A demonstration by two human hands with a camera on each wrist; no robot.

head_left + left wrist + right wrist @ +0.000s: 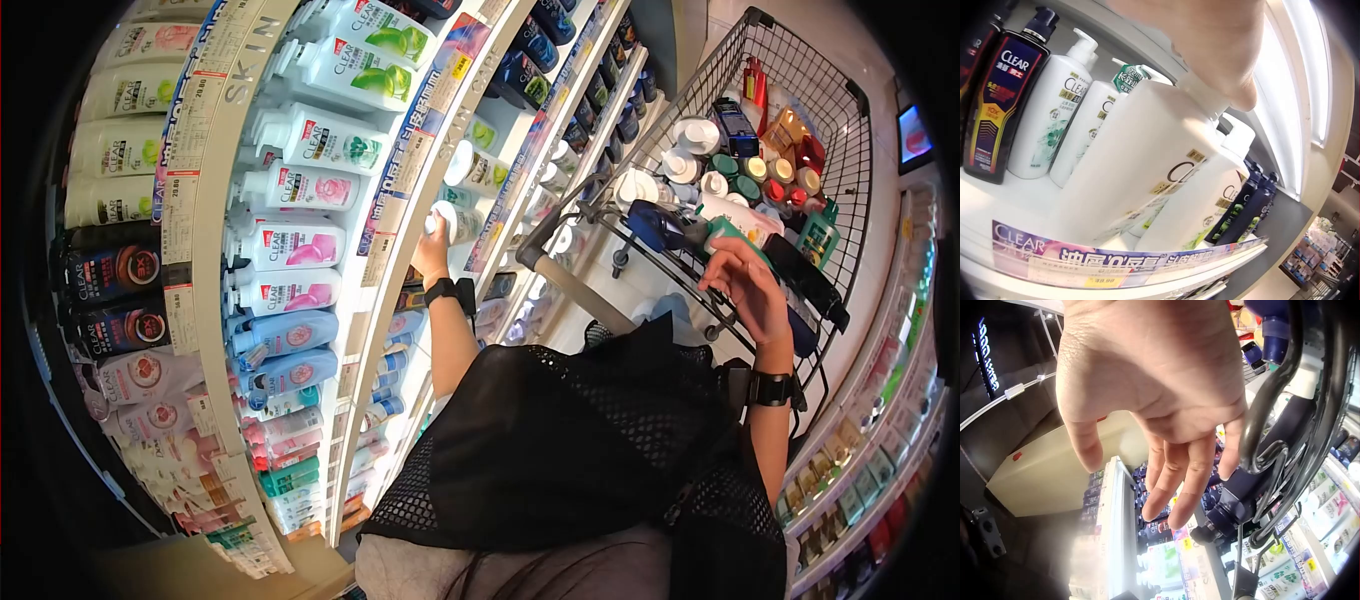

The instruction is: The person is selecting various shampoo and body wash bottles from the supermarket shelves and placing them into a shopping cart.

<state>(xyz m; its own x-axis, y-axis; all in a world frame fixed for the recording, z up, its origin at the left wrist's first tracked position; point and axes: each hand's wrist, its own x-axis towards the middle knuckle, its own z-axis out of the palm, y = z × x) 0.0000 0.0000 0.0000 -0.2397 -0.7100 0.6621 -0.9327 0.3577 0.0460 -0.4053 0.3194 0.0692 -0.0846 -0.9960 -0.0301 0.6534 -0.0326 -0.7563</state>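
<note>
My left hand (pixel 432 252) grips a white pump bottle (pixel 461 224) by its top at the middle shelf. In the left wrist view the fingers of my left hand (pixel 1210 50) wrap the neck of that white bottle (pixel 1129 156), which leans over the shelf's front edge; its pump is hidden by the hand. White bottles with green print (pixel 1050 119) stand beside it. My right hand (pixel 748 290) hovers over the near side of the cart, holding nothing. In the right wrist view the right hand (pixel 1160 394) hangs with its fingers loosely bent.
A wire cart (pixel 858 150) full of bottles and tubs stands at the right, its handle (pixel 580 291) near my body. Shelves of CLEAR bottles (pixel 300 188) rise at the left. A dark bottle (pixel 1004 100) stands at the shelf's left, and another product shelf (pixel 860 480) lines the far right.
</note>
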